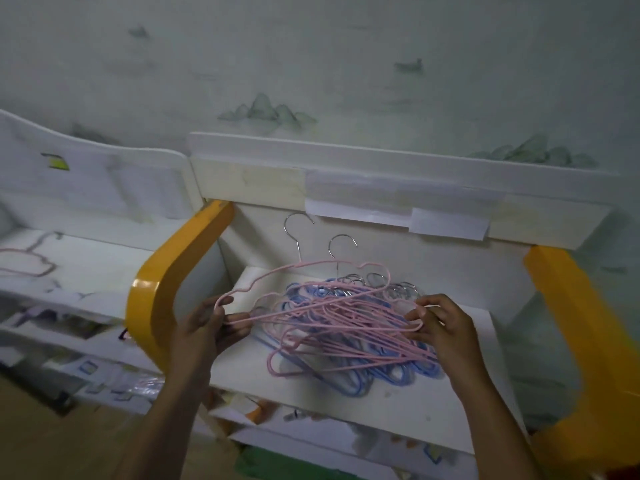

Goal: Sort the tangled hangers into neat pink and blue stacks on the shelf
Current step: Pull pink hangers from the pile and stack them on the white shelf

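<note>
A tangled heap of pink and blue hangers (349,334) with metal hooks lies on the white shelf (346,407). Blue hangers (391,374) sit mostly underneath, pink ones on top. One pink hanger (304,268) is lifted and tilted above the heap, its hook (341,244) pointing at the back wall. My left hand (207,327) grips the left ends of pink hangers. My right hand (440,323) pinches the right ends of pink hangers over the heap. A single pink hanger (27,261) lies on the shelf to the far left.
Yellow curved side frames stand at the left (166,289) and right (581,323) of the shelf. A white back panel (381,181) with taped paper rises behind. Lower shelves (86,362) hold blurred small items.
</note>
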